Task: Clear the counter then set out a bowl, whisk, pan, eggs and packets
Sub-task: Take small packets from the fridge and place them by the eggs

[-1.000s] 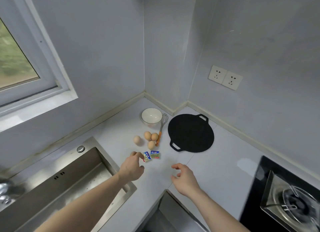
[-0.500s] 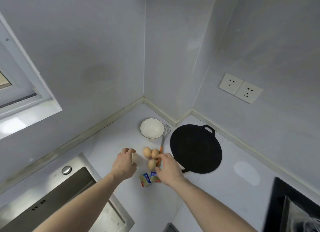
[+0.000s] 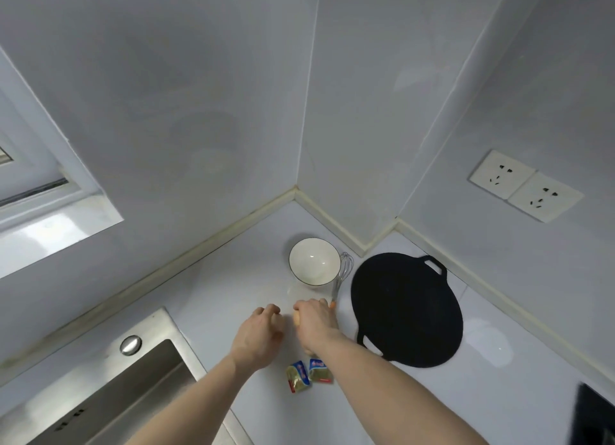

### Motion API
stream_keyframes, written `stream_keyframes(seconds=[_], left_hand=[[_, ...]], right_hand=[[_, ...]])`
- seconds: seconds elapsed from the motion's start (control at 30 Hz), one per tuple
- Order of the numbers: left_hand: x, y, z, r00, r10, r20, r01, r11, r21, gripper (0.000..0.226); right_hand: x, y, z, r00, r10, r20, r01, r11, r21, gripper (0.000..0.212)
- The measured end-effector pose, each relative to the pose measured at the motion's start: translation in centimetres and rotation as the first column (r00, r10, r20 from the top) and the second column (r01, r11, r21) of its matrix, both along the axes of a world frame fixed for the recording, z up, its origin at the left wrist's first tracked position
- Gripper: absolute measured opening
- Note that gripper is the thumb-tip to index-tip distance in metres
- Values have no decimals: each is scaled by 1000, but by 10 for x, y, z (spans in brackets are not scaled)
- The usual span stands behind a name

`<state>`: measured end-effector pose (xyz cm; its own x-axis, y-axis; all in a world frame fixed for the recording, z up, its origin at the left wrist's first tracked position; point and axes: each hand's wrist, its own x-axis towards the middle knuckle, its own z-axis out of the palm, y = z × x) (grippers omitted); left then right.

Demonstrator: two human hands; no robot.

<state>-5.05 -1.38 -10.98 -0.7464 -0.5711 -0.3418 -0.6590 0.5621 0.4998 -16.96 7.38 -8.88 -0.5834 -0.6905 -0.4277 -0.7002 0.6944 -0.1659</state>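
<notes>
- Both hands reach over the pale grey desk (image 3: pixel 206 298): the left hand (image 3: pixel 258 339) curls over a spot where an egg cannot be seen; the right hand (image 3: pixel 316 323) covers brown eggs (image 3: pixel 296 318); neither grip can be judged.
- White round bowl (image 3: pixel 313 261) sits at twelve o'clock, wire whisk (image 3: pixel 342 275) touching it.
- Black flat two-handled pan (image 3: pixel 407 311) lies at three o'clock.
- Two small foil packets (image 3: pixel 307 374) lie at six o'clock.

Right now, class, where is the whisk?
In the head view, the whisk lies on the counter between the white bowl and the black pan, just beyond the right hand.
</notes>
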Motion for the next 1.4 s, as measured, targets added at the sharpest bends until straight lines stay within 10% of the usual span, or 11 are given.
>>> stream_keyframes(seconds=[0.47, 0.67, 0.97, 1.4], left_hand=[[-14, 36, 64, 952, 110, -286, -88, 992, 86, 37], [-80, 108, 100, 932, -83, -353, 127, 987, 101, 43], [-231, 237, 74, 861, -423, -282, 446, 895, 22, 49], [-355, 296, 4, 821, -561, -104, 557, 828, -63, 46]], right_hand=[[-51, 125, 53, 892, -344, 294, 437, 821, -368, 51], [-95, 240, 81, 758, -529, 381, 651, 643, -404, 45], [-164, 350, 56, 541, -752, 376, 839, 453, -301, 48], [-253, 390, 4, 478, -798, 367, 875, 400, -272, 40]])
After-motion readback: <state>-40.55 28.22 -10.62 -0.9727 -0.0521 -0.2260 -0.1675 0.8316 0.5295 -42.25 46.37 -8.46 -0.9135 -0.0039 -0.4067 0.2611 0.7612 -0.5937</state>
